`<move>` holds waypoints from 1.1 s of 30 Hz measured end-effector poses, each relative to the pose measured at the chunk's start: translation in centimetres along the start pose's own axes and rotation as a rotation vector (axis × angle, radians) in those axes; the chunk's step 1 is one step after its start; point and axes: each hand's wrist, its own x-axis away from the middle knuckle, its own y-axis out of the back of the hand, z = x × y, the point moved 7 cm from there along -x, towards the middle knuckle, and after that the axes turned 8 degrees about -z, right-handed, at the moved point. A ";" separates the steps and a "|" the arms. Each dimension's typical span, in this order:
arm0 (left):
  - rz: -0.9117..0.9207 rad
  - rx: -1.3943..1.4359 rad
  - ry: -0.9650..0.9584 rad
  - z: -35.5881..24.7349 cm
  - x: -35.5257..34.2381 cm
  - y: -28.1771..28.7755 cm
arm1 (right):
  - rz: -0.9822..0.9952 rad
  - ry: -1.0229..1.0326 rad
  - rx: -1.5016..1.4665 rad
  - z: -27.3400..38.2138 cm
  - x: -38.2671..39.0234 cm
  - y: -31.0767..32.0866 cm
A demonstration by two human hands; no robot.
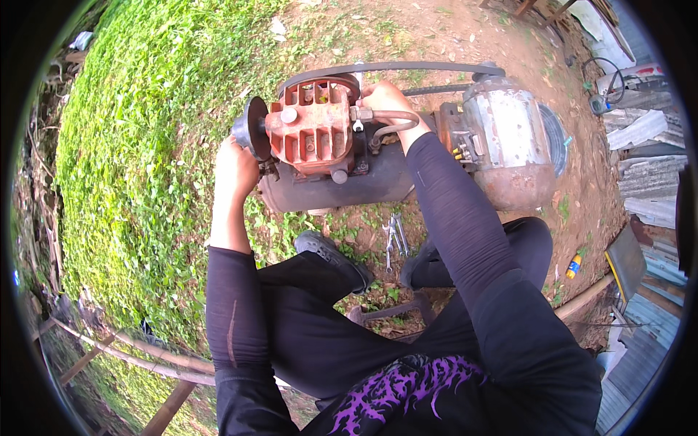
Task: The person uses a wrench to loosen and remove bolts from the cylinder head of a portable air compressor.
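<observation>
Reaching around both sides of the red pump head point(313, 127), which sits on the dark tank point(342, 190) between the two hands. Left hand point(238, 168) is at the lower rim of the black disc point(254, 129), fingers bent against it; can't tell if they grip. Right hand point(385, 100) goes behind the head near the belt point(414, 66); fingers mostly hidden, grasp or release can't be told.

Main risk, I'd judge: pinched right fingers if the belt or pulley turns, since no guard shows there. Right forearm lies close by the curved pipe point(398, 114), so a careless pull could knock or bend it. Leaning hard on the disc might tip the head if it's loose; can't confirm that.

Setting is outdoors: grass point(138, 145) left, bare soil point(585, 200) right. Motor point(509, 131) right of the tank. Wrenches point(388, 247) lie on the ground between the shoes, could get kicked. Corrugated sheets point(647, 174) and a yellow bottle point(574, 266) far right.
</observation>
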 end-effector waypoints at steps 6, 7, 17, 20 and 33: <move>-0.053 -0.037 0.022 2.9 -0.4 -0.9 | -0.086 -0.188 -0.475 -3.0 3.0 4.1; -0.051 -0.016 0.012 2.5 -0.5 -0.9 | -0.076 -0.227 -0.525 -3.4 3.8 4.5; -0.077 0.008 0.021 2.9 -0.7 -1.5 | -0.033 -0.184 -0.717 -4.2 4.7 2.7; -0.081 0.011 0.033 3.0 -0.7 -1.4 | 0.050 -0.191 -0.750 -3.7 4.6 2.6; -0.025 -0.076 -0.081 -0.6 0.0 0.3 | -0.014 -0.116 -0.194 -1.1 0.4 1.7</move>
